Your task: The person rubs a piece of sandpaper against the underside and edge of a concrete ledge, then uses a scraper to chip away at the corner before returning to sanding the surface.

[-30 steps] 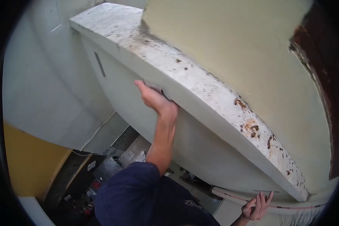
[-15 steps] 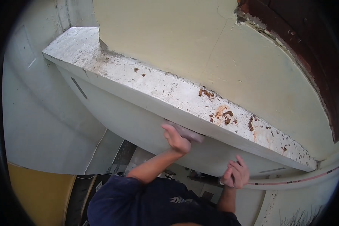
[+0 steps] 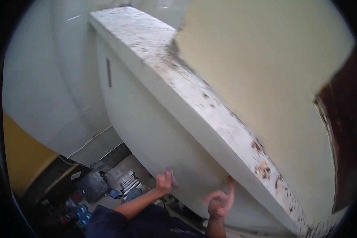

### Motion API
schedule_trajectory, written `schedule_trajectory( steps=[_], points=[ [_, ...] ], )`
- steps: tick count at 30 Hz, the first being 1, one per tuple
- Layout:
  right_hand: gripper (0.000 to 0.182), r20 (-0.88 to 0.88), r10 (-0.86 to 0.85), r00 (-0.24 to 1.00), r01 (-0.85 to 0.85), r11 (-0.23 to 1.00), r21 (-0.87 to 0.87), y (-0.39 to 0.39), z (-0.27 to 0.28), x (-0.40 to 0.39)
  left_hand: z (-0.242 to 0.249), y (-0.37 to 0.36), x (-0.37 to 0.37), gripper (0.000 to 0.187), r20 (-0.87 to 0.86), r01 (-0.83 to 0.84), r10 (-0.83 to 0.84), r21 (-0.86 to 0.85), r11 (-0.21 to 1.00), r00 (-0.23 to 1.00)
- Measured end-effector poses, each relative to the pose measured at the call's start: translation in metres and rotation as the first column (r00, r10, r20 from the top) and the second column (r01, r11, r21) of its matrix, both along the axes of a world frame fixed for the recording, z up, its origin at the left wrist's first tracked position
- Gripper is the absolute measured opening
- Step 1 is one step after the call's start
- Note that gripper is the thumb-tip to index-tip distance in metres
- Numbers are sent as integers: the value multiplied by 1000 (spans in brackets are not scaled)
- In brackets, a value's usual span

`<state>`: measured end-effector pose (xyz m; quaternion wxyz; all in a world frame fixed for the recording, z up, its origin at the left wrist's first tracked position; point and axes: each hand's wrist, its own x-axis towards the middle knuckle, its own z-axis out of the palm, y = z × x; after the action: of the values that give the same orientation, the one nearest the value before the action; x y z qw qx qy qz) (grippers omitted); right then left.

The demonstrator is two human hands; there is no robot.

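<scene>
A greyish-mauve sanding block (image 3: 171,177) is gripped in my left hand (image 3: 162,183), with the fingers closed round it. It sits in front of the pale wall panel (image 3: 146,131) below the ledge. Further right, my right hand (image 3: 219,204) holds nothing; its index finger points up, the fingertip right at the lower edge of the ledge (image 3: 178,107), and the other fingers are loosely bent. The white ledge top is speckled with dark and rusty flakes of debris.
A cream wall (image 3: 261,79) rises behind the ledge, with dark red-brown trim (image 3: 345,131) on the right. Below left are a dark, paint-spotted board (image 3: 92,185), blue items (image 3: 82,215) and other clutter. A yellow panel (image 3: 23,146) stands at far left.
The view has swung left and tilted. My left hand has brought the block down from the ledge's underside. My right index finger has stretched up to the ledge's edge.
</scene>
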<state>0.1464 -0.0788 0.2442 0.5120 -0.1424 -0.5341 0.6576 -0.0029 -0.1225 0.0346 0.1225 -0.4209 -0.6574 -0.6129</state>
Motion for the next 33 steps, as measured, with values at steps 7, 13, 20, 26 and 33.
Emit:
schedule_trajectory(
  steps=[7, 13, 20, 26, 33],
  points=[
    [94, -50, -164, 985, 162, 986, -37, 3, 37, -41, -44, -2, -8, 27, -111, -161, 170, 81, 984, 979],
    [72, 290, -187, 939, 84, 939, 334, 3, 38, -92, 18, -2, -73, 29, 284, -164, 92, 239, 957, 954],
    [45, -696, 25, 717, 410, -823, 393, 112, 44, -29, 111, 7, -249, 53, 50, -466, 504, 469, 750, 862],
    [67, -527, -848, 56, -92, -530, 843, 30, 113, -147, 209, 51, -376, 60, -6, -274, 355, 622, 733, 935],
    [77, -416, -908, 57, -81, -419, 904, 27, 109, -147, 277, 82, -411, 48, -214, 219, -82, 758, 614, 973]
  ],
)
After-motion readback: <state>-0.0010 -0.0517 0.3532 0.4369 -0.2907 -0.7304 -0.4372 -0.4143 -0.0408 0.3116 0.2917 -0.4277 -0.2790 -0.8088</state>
